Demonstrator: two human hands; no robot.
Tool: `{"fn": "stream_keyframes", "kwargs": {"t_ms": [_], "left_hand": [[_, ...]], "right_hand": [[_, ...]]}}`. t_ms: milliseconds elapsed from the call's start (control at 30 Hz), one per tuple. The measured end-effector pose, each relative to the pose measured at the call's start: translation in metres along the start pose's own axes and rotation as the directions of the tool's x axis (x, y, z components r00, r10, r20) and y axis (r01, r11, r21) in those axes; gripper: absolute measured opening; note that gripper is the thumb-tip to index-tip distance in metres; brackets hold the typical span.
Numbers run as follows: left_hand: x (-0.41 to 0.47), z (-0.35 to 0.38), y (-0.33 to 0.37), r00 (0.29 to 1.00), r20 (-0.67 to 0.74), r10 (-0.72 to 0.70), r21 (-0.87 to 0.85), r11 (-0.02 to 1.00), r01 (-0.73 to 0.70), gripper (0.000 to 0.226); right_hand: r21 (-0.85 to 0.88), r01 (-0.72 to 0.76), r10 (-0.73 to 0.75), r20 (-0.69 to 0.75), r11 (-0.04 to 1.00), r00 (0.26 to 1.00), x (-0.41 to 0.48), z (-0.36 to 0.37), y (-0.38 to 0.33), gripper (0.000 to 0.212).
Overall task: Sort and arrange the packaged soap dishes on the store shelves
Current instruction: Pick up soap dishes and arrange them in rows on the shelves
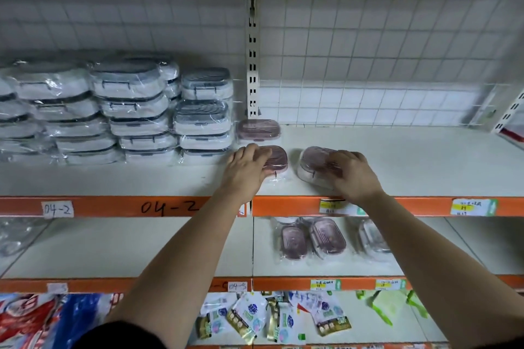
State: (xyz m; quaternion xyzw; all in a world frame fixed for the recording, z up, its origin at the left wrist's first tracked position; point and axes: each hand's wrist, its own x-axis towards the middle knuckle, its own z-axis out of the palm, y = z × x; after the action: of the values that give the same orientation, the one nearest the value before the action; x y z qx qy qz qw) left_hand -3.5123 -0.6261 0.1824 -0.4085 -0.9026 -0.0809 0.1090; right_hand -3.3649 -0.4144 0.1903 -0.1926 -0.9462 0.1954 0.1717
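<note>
Placement step. Left hand (249, 170) grips plastic-wrapped pink oval soap dish (279, 162); right hand (354, 176) grips second wrapped pink soap dish (313, 167). Both dishes sit on white upper shelf (411, 161). Third pink dish (258, 129) lies just beyond left hand. Next, probably: slide both back into line with it.

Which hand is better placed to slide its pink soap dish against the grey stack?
Probably the left hand: its pink dish lies nearest the grey stack. The right hand holds a second dish farther right.
</note>
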Motion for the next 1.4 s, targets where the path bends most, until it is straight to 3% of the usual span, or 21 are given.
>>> {"fn": "stream_keyframes", "kwargs": {"t_ms": [133, 333, 500, 867, 1000, 1167, 1267, 1400], "left_hand": [[0.015, 0.006, -0.001, 0.999, 0.008, -0.031, 0.005, 1.0, 0.031, 0.059], [0.026, 0.018, 0.005, 0.994, -0.009, -0.113, -0.002, 0.994, 0.113, 0.055], [0.027, 0.027, -0.002, 0.993, -0.112, -0.049, -0.02, 0.999, 0.047, 0.067], [0.033, 0.018, -0.011, 1.0, -0.021, 0.004, 0.065, 0.998, -0.003, 0.082], [0.025, 0.01, -0.009, 1.0, -0.024, -0.014, 0.027, 1.0, 0.014, 0.065], [-0.003, 0.008, -0.016, 0.973, -0.228, -0.022, -0.049, 0.999, 0.011, 0.053], [-0.016, 0.001, -0.027, 0.947, -0.319, -0.038, -0.024, 0.999, 0.032, 0.046], [-0.026, 0.006, -0.035, 0.946, -0.301, -0.122, -0.027, 0.992, 0.12, 0.044]], "right_hand": [[-0.048, -0.047, 0.043, -0.084, 0.998, 0.996, 0.004, 0.008, -0.004, 0.05], [-0.115, 0.016, -0.036, -0.179, 0.993, 0.983, 0.005, 0.025, 0.004, 0.059], [-0.082, 0.015, -0.032, -0.213, 0.996, 0.977, 0.007, 0.026, 0.006, 0.064], [-0.048, 0.049, -0.057, -0.188, 0.998, 0.981, 0.014, 0.034, 0.018, 0.066], [0.029, 0.056, -0.049, -0.216, 0.998, 0.975, 0.01, 0.03, 0.014, 0.067], [0.073, 0.065, -0.05, -0.183, 0.995, 0.982, 0.01, 0.028, 0.014, 0.071], [0.225, 0.019, 0.018, -0.162, 0.974, 0.987, 0.014, 0.021, 0.017, 0.064], [0.389, 0.03, 0.076, -0.254, 0.921, 0.964, 0.023, 0.014, 0.012, 0.06]]}}
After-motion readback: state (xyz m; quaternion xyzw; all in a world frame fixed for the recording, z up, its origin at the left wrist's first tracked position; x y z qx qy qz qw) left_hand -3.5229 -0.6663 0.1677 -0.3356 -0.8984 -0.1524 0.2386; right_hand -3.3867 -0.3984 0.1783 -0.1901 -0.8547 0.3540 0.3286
